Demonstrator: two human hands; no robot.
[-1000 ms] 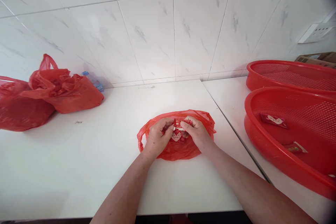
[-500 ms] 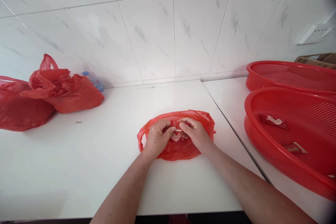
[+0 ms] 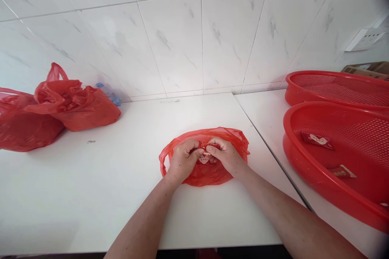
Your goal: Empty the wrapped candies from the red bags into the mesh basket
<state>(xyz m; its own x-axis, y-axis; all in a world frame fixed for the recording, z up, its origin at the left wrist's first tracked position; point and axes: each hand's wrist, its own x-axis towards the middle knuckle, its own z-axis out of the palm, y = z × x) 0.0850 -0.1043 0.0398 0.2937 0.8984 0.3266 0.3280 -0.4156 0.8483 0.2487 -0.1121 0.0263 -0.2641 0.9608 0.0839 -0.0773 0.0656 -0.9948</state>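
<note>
A small red packet with a pale heart print is held between both my hands, over an opened red plastic bag lying on the white table. My left hand pinches the packet's left side with thumb and fingers. On the other side, my right hand grips it, thumb across the upper part. The thumbs lie close together near the packet's upper part. My fingers cover part of the packet, and whatever the bag holds beneath them is hidden.
Two full red plastic bags stand at the left, with a clear bottle behind them. Red perforated baskets occupy the right side; the nearer one holds red packets. A cardboard box and wall socket are behind.
My thumbs have shifted slightly on the packet, and its upper part looks more folded or bent down. The bag and baskets stay as they were.
</note>
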